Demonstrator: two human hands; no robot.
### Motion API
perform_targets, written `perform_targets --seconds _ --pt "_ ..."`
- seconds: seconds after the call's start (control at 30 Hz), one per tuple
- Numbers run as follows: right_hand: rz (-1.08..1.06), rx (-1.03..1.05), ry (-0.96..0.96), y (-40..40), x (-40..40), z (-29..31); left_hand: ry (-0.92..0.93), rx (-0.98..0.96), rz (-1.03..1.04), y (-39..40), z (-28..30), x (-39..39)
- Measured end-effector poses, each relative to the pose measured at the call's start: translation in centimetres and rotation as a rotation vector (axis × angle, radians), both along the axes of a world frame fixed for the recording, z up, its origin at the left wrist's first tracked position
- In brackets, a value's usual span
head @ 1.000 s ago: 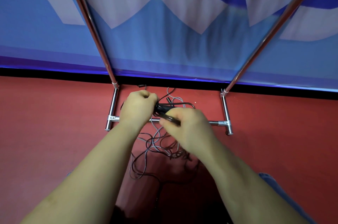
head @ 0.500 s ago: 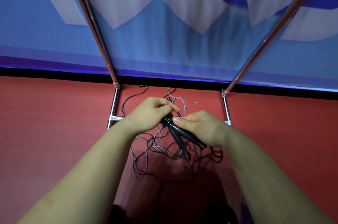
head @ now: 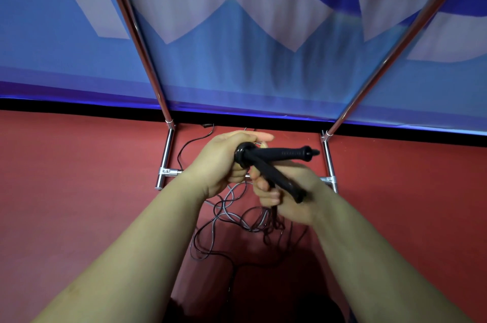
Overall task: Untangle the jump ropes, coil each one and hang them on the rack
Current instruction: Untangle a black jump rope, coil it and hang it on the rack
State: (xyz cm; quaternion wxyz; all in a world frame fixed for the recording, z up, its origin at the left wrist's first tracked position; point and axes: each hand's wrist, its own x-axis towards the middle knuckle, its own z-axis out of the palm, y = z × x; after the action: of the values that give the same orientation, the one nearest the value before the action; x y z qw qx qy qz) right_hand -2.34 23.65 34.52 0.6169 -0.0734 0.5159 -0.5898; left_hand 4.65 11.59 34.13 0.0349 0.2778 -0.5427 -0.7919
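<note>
My left hand (head: 224,162) is covering the butt ends of two black handles (head: 279,154), so I cannot tell how they are joining there. My right hand (head: 287,196) is hiding part of the lower handle and the cross bar behind it. The rack (head: 166,162) is running off the top edge, its hanging rail out of sight. The ropes (head: 237,214) are overlapping in a tangle on the floor; I cannot tell which cord belongs to which handle. Some strands are vanishing into shadow at the bottom edge.
</note>
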Motion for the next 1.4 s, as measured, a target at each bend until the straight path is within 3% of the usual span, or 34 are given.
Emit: perform_targets --seconds 0.1,0.2,0.33,0.47,0.6,0.73,0.87,1.0,1.17,1.4 --pt "-0.075 0.002 -0.067 -0.7 0.7 -0.2 -0.034 -0.02 0.115 0.0 -0.6 -0.4" --pt "-0.112 0.076 0.024 -1.2 1.4 -0.7 -0.109 -0.066 0.263 -0.1 -0.6 -0.5" --pt "-0.041 0.146 0.266 -1.4 2.3 -1.2 -0.194 -0.144 0.466 -0.6 -0.9 -0.5" --pt "0.176 0.153 0.625 -1.0 2.6 -1.5 -0.226 -0.439 0.555 -1.1 -1.2 -0.1" --pt "0.308 0.158 0.945 -0.5 2.8 -1.0 -0.301 -0.639 0.532 -2.2 -1.8 0.7" --pt "0.164 0.133 1.187 -0.1 1.6 -0.1 -0.45 -0.759 0.372 -2.2 -2.2 0.7" --pt "-0.03 0.15 1.328 0.2 0.6 0.4 -0.433 -0.749 0.208 -1.8 -2.1 0.6" --pt "-0.102 0.151 1.326 0.5 -0.4 0.2 -0.357 -0.652 0.077 -1.2 -1.7 0.4" --pt "0.12 0.339 1.258 0.8 -1.0 0.0 -0.236 -0.587 0.04 -1.1 -1.3 0.7" --pt "0.322 0.345 0.905 0.9 -1.5 -0.5 -0.145 -0.55 -0.045 -0.8 -0.6 1.1"
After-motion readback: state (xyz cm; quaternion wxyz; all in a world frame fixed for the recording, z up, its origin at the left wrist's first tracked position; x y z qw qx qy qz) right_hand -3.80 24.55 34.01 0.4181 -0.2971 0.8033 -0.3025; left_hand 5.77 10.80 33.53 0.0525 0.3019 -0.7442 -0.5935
